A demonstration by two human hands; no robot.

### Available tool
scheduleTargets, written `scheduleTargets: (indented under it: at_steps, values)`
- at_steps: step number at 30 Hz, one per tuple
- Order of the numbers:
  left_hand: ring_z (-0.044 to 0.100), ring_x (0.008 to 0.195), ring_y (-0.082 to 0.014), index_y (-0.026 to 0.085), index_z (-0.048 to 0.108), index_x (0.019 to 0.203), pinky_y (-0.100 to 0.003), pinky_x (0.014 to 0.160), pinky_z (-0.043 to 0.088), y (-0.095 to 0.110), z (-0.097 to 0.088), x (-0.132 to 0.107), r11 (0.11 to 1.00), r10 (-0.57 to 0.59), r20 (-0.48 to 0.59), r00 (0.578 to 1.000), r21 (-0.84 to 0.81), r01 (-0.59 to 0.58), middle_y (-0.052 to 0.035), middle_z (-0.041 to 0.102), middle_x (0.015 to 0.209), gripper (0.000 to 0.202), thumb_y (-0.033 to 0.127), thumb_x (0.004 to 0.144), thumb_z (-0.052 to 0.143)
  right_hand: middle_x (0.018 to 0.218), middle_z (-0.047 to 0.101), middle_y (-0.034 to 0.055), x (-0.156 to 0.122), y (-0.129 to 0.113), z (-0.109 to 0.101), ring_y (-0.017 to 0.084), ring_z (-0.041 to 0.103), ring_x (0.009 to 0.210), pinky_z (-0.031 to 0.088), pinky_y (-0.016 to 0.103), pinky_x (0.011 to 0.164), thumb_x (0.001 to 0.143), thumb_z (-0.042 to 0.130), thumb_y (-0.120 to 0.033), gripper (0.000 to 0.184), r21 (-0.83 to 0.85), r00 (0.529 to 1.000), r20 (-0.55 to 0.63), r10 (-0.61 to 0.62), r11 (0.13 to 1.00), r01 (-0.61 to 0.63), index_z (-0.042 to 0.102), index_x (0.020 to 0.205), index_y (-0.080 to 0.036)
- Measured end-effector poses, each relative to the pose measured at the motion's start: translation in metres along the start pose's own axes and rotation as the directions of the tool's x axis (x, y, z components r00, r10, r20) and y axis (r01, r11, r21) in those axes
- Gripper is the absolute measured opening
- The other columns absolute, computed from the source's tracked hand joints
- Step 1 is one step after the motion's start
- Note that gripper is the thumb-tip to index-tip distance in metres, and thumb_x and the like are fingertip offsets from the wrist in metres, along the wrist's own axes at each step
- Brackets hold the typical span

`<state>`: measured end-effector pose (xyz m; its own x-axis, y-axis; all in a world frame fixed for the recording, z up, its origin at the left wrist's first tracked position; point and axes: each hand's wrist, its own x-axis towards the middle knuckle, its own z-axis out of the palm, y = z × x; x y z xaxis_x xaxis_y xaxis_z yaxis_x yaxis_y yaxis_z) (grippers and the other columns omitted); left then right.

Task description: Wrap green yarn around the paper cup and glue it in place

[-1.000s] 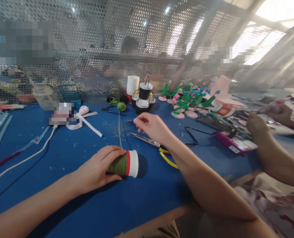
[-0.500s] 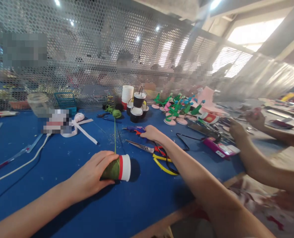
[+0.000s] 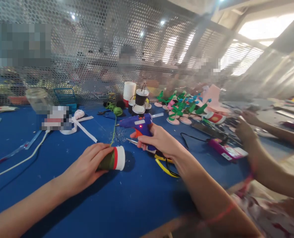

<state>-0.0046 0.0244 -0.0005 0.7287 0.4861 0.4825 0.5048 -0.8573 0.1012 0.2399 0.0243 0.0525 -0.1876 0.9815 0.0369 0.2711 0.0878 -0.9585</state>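
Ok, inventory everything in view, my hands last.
Wrapped cup: one, white-red-green, front
Glue gun: one, blue-orange, centre
Yarn ball: one, green, centre
Scissors: one, yellow-handled, centre
Pails: several, black, back centre
Cup stack: one, white, back centre
Leafy ornaments: many, green-pink, back right
Ribbon: one bundle, white, left
Jar: one, clear, left
Box: one, purple, right
Mesh: one, grey, back
Table: one, blue, beneath
Co-worker's hands: two, right
Rest: uncounted
Left hand: one, on wrapped cup
Right hand: one, on glue gun
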Motion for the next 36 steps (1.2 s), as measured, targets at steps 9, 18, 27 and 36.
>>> scheduleTargets:
  at_steps: [9,18,27,36]
  values:
    - [0.045,0.11,-0.0261,0.017,0.032,0.123,-0.043,0.09,0.044,0.0,0.0,-0.002,1.0,-0.024,0.032,0.999,-0.006,0.024,-0.0134,0.048,0.116,0.056,0.014,0.074,0.06,0.039,0.052,-0.0012,-0.026,-0.004,0.001,0.01,0.047,0.035,0.04,0.023,0.038,0.069,0.057,-0.042,0.027,-0.329,0.986,0.03,0.167,0.933,-0.148,0.054,0.057,-0.017]
    - [0.046,0.109,-0.0251,0.014,0.03,0.123,-0.04,0.089,0.043,-0.001,0.0,-0.001,1.0,-0.016,0.046,0.999,-0.017,0.017,-0.014,0.048,0.115,0.056,0.018,0.075,0.06,0.039,0.05,-0.0025,-0.032,-0.001,0.006,0.01,0.048,0.034,0.038,0.02,0.036,0.074,0.051,-0.044,0.036,-0.489,0.985,0.034,0.168,0.862,-0.13,0.047,0.049,-0.019]
    - [0.05,0.104,-0.0222,0.015,0.034,0.118,-0.043,0.094,0.029,0.0,0.001,0.002,0.999,-0.039,0.037,0.999,-0.009,0.04,-0.0117,0.053,0.112,0.054,0.017,0.072,0.064,0.038,0.049,-0.0039,-0.039,-0.009,0.008,0.01,0.047,0.034,0.037,0.019,0.036,0.074,0.051,-0.04,0.03,-0.566,0.991,0.031,0.131,0.82,-0.09,0.048,0.052,-0.019]
    - [0.049,0.105,-0.022,0.015,0.034,0.117,-0.041,0.094,0.029,0.0,0.0,0.002,0.999,-0.033,0.051,0.998,-0.022,0.035,-0.0119,0.053,0.113,0.056,0.016,0.07,0.065,0.035,0.048,-0.0049,-0.041,-0.011,0.009,0.01,0.045,0.033,0.037,0.021,0.037,0.072,0.053,-0.037,0.025,-0.627,0.995,0.007,0.103,0.775,-0.075,0.052,0.054,-0.02]
